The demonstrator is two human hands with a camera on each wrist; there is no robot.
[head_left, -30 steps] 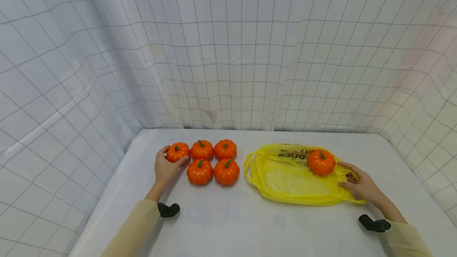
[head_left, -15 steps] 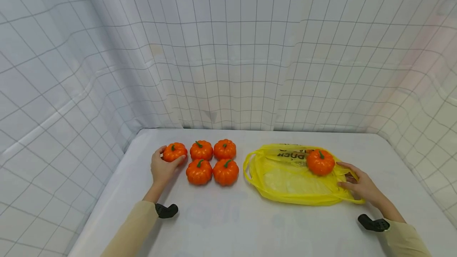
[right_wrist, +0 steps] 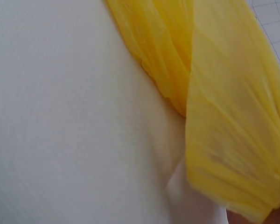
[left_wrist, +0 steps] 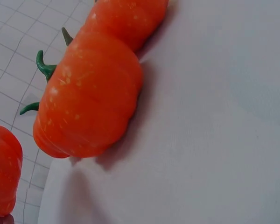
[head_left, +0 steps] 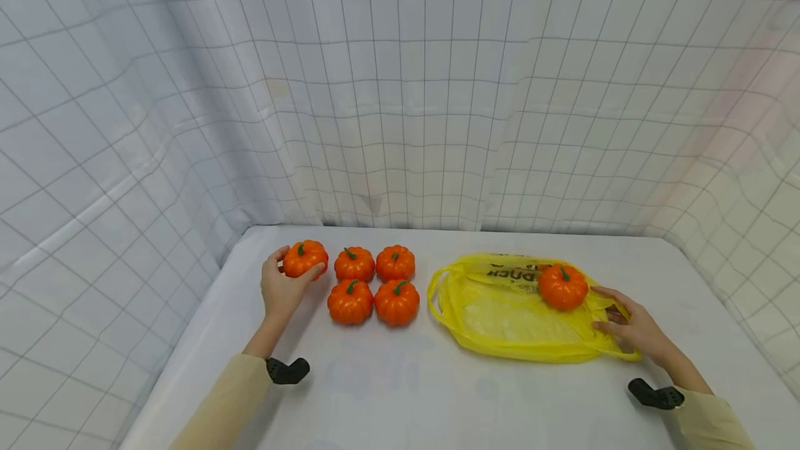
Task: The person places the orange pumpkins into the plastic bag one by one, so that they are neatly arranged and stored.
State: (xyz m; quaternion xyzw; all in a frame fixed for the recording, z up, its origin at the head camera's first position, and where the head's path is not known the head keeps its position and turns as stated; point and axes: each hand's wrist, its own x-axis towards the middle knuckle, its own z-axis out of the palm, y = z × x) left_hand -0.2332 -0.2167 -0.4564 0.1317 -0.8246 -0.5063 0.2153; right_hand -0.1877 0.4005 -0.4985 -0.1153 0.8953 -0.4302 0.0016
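Thumb and fingers of my left hand (head_left: 281, 292) grip a small orange pumpkin (head_left: 305, 259) at the left end of the back row, tilted and raised off the table. The left wrist view catches this held pumpkin (left_wrist: 4, 170) at its left edge, apart from the others. On the right lies a yellow plastic bag (head_left: 512, 325) with dark print, and one pumpkin (head_left: 563, 287) rests on its right part. My right hand (head_left: 639, 328) holds the bag's right end by the handle. Gathered yellow plastic (right_wrist: 238, 116) fills much of the right wrist view, which mostly hides the fingers.
Several more pumpkins with green stems stand in two short rows beside my left hand, among them a front one (head_left: 396, 303) and a back one (head_left: 354, 264). The white table (head_left: 400, 394) ends at a hanging grid-patterned curtain (head_left: 400, 123) behind and at the sides.
My left hand has drawn its pumpkin leftward from the neighbouring one, then lifted and tilted it. My right hand, the bag and the other pumpkins stay in place.
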